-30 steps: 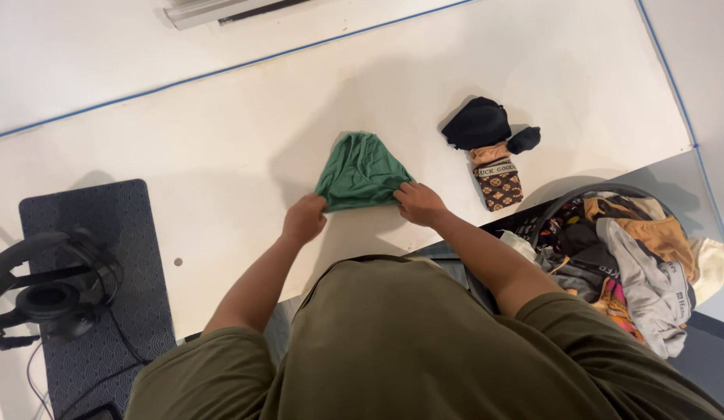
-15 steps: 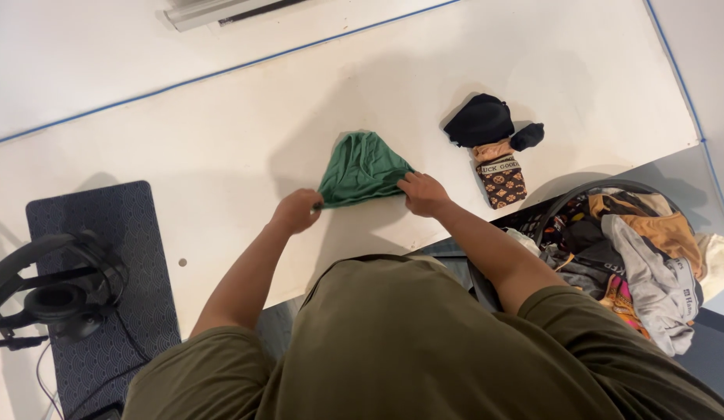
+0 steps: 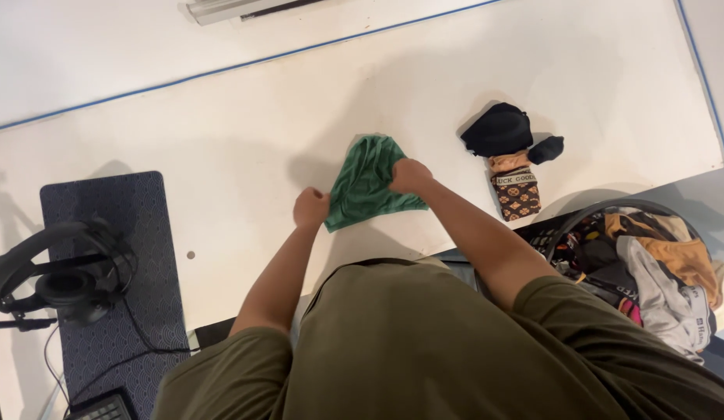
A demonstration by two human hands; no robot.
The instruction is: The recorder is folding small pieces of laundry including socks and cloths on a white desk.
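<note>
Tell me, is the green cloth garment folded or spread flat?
Partly folded: the green cloth garment is bunched, right hand drawing one side over, left hand pinching its corner.

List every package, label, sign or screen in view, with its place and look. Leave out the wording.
Lettered waistband: a pale band with dark print across the brown patterned garment, right of the green cloth that both hands grip.
Lettered waistband: a grey strip with dark print on a garment in the laundry basket, far right.
No packages, signs or screens show.
</note>
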